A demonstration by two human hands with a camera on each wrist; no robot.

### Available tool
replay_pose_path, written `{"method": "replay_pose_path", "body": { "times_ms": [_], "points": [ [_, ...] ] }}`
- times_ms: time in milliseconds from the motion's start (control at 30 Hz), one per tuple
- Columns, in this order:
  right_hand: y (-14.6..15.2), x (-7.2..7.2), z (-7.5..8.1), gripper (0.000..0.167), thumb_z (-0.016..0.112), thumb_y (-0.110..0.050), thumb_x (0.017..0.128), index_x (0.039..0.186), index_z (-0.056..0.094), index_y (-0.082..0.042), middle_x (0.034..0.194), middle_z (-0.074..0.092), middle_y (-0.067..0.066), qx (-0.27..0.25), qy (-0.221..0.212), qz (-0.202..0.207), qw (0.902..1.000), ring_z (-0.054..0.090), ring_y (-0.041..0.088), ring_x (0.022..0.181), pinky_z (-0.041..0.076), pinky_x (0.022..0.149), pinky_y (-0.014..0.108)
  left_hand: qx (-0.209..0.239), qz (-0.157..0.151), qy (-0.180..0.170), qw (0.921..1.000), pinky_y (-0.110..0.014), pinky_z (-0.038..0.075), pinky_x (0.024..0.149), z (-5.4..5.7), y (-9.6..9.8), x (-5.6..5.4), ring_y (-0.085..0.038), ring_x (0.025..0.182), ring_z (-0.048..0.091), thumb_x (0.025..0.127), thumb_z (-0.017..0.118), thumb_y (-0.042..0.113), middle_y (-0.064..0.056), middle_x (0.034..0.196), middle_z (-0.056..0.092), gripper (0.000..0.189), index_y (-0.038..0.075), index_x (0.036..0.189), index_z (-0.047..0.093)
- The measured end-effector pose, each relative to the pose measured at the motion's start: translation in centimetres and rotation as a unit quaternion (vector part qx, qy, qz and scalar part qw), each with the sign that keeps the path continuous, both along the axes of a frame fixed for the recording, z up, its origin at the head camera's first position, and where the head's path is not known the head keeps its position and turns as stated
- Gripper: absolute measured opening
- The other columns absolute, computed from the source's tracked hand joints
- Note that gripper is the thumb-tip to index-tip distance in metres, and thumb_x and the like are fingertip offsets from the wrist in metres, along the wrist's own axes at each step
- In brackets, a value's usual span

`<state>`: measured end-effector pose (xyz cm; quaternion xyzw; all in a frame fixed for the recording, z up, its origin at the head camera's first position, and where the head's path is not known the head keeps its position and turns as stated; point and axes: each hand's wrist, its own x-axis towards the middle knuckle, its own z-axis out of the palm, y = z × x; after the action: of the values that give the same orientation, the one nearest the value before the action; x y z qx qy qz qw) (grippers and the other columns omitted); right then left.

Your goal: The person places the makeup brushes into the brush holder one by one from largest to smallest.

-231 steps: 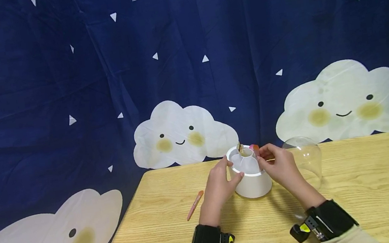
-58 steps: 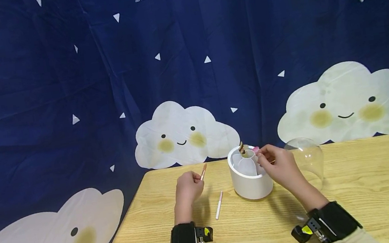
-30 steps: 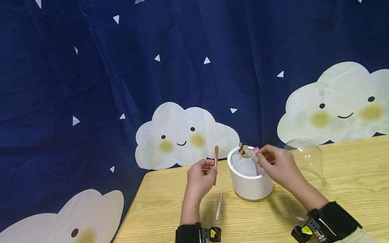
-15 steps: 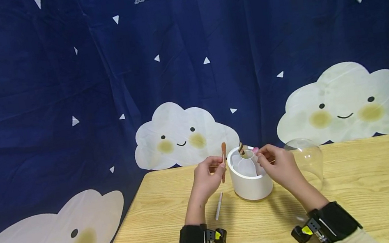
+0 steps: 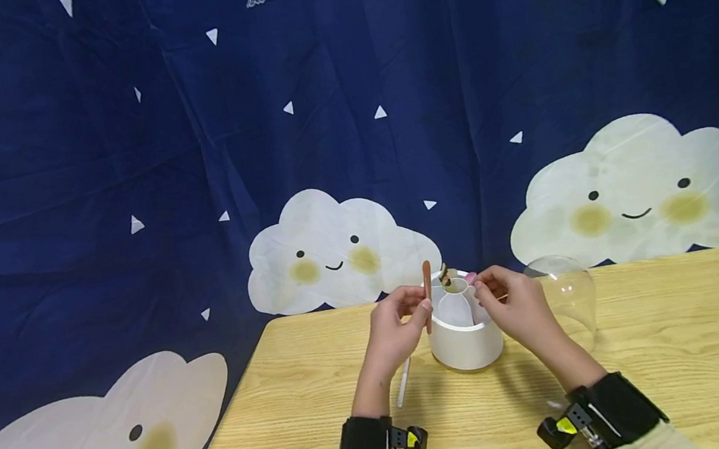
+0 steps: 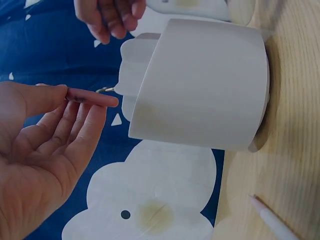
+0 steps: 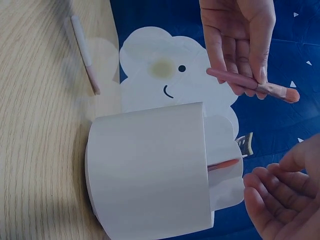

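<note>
Head view: the person's left hand [image 5: 396,327] pinched a pink-handled makeup brush with orange bristles and a silvery collar [image 7: 245,81] between thumb and fingers, bristle end up. The brush stood near the left rim of a round, white, divided holder [image 5: 467,348]; both wrist views showed it apart from the wall, with its handle end slightly above rim level.

Right hand [image 5: 521,301]: fingers bent, at the holder's right side by a pink-topped item [image 5: 471,278] inside. Whether it pinched anything could not be told.

A slim white-handled stick with a pinkish end [image 5: 404,385] lay on the pale wooden table [image 5: 695,354]. A clear dome cover [image 5: 565,288] stood to the holder's right, partly behind the right hand.

Step in hand, by judgement: loading the holder, this brush not yet in. Next move seemed to call for carrying it over the rim, handle down, and lowering it into a compartment without catching a divider.
</note>
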<state>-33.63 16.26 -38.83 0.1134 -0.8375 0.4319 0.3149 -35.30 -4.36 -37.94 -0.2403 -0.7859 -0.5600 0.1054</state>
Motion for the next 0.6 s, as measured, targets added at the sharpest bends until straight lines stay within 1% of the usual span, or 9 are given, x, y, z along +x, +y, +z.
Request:
{"method": "replay_pose_path", "body": {
  "times_ms": [100,167,233,333,467,600],
  "points": [
    [-0.1,0.1,0.1,0.011,0.064,-0.005,0.095,0.097,0.071,0.003,0.082,0.072,0.010,0.000,-0.004,-0.002,1.0000,0.067,0.019,0.072,0.055,0.065,0.021,0.016,-0.010,0.004,0.9998,-0.042,0.055,0.083,-0.1,0.4,0.1,-0.029,0.092,0.070,0.098,0.065,0.003,-0.016,0.099,0.072,0.017,-0.004,0.113,0.067],
    [-0.2,0.2,0.2,0.012,0.065,-0.006,0.095,0.099,0.072,0.003,0.084,0.073,0.011,-0.001,-0.005,-0.001,1.0000,0.069,0.021,0.074,0.055,0.066,0.022,0.021,-0.012,0.007,0.9997,-0.043,0.055,0.084,-0.1,0.6,0.2,-0.030,0.092,0.071,0.098,0.065,0.003,-0.017,0.100,0.072,0.018,-0.004,0.114,0.067],
    [-0.4,0.3,0.3,0.013,0.066,-0.007,0.095,0.101,0.073,0.002,0.088,0.074,0.012,-0.005,-0.008,0.001,1.0000,0.070,0.022,0.077,0.055,0.067,0.021,0.020,-0.012,0.012,0.9996,-0.042,0.055,0.085,-0.1,0.9,0.4,-0.029,0.092,0.071,0.097,0.066,0.004,-0.016,0.100,0.072,0.018,-0.003,0.113,0.068],
    [-0.6,0.4,0.4,0.012,0.067,-0.007,0.095,0.103,0.073,0.000,0.092,0.074,0.012,-0.018,-0.009,0.014,0.9997,0.071,0.024,0.083,0.054,0.069,0.020,0.009,-0.006,0.015,0.9998,-0.035,0.055,0.084,0.0,1.1,0.6,-0.021,0.089,0.071,0.097,0.068,0.007,-0.011,0.099,0.073,0.016,0.000,0.111,0.069],
    [-0.8,0.5,0.5,0.015,0.070,-0.011,0.095,0.105,0.071,0.000,0.097,0.074,0.012,-0.038,-0.015,0.049,0.9980,0.070,0.024,0.090,0.055,0.074,0.020,0.009,-0.006,0.008,0.9999,-0.028,0.057,0.081,0.1,1.2,0.7,-0.015,0.088,0.069,0.097,0.069,0.010,-0.008,0.099,0.072,0.015,0.002,0.110,0.069],
    [-1.0,0.7,0.7,0.023,0.072,-0.015,0.095,0.111,0.069,0.002,0.104,0.073,0.012,-0.062,-0.029,0.083,0.9942,0.069,0.023,0.095,0.054,0.077,0.018,0.018,-0.007,0.000,0.9998,-0.026,0.058,0.079,0.2,1.4,0.9,-0.014,0.089,0.069,0.097,0.070,0.012,-0.008,0.101,0.072,0.016,0.004,0.110,0.070]
  ]
}}
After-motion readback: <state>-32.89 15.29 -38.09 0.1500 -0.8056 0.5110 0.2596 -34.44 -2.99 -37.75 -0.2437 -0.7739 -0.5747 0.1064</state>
